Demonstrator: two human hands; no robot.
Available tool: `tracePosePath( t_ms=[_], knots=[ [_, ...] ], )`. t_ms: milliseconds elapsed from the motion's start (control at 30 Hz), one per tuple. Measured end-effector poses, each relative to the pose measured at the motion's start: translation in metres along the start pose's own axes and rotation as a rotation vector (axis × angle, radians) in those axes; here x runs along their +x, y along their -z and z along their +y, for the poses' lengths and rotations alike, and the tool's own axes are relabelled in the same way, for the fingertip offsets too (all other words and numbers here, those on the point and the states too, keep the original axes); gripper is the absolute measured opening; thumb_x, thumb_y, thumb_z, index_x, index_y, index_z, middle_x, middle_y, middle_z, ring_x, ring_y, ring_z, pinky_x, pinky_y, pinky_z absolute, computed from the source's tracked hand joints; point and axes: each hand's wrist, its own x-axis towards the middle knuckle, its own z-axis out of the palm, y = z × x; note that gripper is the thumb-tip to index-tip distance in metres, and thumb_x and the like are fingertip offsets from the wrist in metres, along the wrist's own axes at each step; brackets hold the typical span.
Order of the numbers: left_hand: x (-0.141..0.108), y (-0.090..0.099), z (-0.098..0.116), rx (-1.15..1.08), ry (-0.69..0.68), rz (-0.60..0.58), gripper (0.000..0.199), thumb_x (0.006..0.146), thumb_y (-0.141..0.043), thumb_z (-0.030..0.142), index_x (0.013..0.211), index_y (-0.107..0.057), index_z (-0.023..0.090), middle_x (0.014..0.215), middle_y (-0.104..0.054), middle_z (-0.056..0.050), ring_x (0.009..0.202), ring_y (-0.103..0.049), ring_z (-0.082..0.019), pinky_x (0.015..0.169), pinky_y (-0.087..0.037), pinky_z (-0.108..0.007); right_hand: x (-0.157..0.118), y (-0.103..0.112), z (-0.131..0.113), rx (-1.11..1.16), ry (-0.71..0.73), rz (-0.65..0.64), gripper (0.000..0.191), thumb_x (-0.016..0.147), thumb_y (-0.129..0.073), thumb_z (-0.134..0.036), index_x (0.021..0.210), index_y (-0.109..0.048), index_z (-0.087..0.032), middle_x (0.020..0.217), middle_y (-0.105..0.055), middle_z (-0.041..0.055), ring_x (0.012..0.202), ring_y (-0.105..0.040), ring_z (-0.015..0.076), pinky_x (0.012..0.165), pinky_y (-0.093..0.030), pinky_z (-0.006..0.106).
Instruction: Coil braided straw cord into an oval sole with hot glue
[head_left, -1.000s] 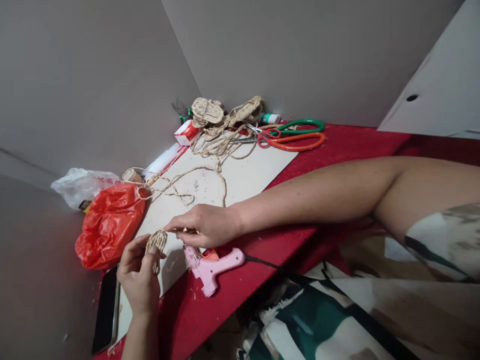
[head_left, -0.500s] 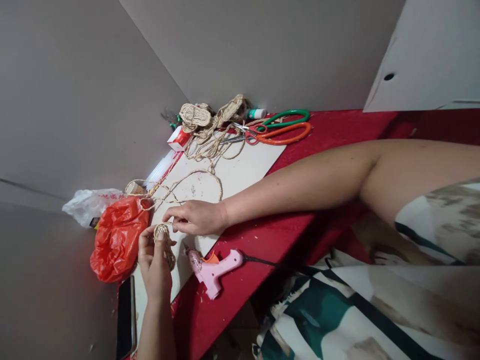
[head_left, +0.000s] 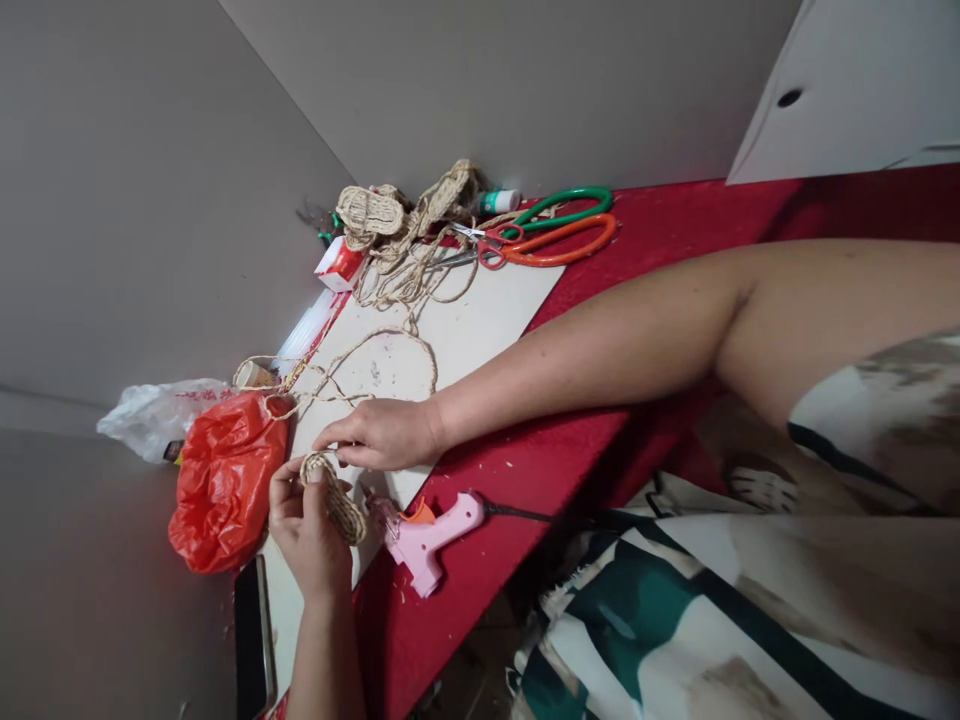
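Observation:
My left hand is closed around one end of a small oval sole woven from straw cord, thumb on its face. The sole is tilted, its free end pointing toward the glue gun. My right hand is at the sole's upper end, thumb and forefinger pinched together on the straw cord at its edge; the fingertips partly hide the cord there. More straw cord loops over the white board behind my right hand. A pink glue gun with an orange trigger lies close to the sole, touched by neither hand.
A white board lies on the red tablecloth. Scissors with green and orange handles, small red scissors and woven straw pieces lie by the wall. A red plastic bag and a phone are beyond my left hand.
The sole has turned in my left hand, so its free end points more toward the glue gun and more of its face shows. My right hand stays at its edge. The view has shifted slightly.

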Motion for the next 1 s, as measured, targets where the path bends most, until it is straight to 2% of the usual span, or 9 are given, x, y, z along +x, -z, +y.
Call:
tracePosePath(
  t_ms=[367,667,833,1000],
  knots=[
    [-0.002,-0.004,-0.005,0.023,-0.089,0.092,0.023,0.074,-0.069,0.030,0.089,-0.057,0.018,0.083,-0.061,0.000,0.063,-0.060,-0.012,0.060,-0.051,-0.026,0.000,-0.001,-0.011,0.031,-0.017,-0.032,0.027,0.087,-0.046,-0.006,0.108,-0.064,-0.008,0.083,-0.068,0.0064,0.075,-0.057,0.0106,0.071,-0.043,0.022],
    [-0.003,-0.005,-0.009,0.041,-0.152,0.132,0.021,0.078,-0.068,0.029,0.094,-0.059,0.018,0.086,-0.063,-0.001,0.077,-0.061,-0.012,0.070,-0.048,-0.023,-0.002,-0.007,-0.012,-0.016,-0.029,-0.051,0.026,0.088,-0.044,-0.009,0.106,-0.063,-0.009,0.097,-0.067,0.0106,0.084,-0.058,0.0136,0.078,-0.043,0.026],
    [-0.004,-0.005,-0.011,0.043,-0.177,0.151,0.022,0.079,-0.067,0.030,0.095,-0.058,0.019,0.086,-0.062,0.000,0.077,-0.059,-0.011,0.071,-0.046,-0.023,-0.004,-0.004,-0.021,0.007,-0.079,-0.076,0.032,0.087,-0.043,-0.008,0.115,-0.059,-0.005,0.092,-0.067,0.0114,0.078,-0.057,0.0130,0.074,-0.042,0.025],
    [-0.006,-0.004,-0.013,0.063,-0.197,0.157,0.021,0.080,-0.065,0.031,0.096,-0.057,0.019,0.086,-0.061,0.000,0.077,-0.059,-0.012,0.071,-0.046,-0.025,-0.004,-0.003,-0.024,0.109,-0.097,-0.090,0.033,0.086,-0.040,-0.004,0.114,-0.059,-0.005,0.077,-0.065,0.0052,0.069,-0.055,0.0103,0.071,-0.042,0.023]
  ],
)
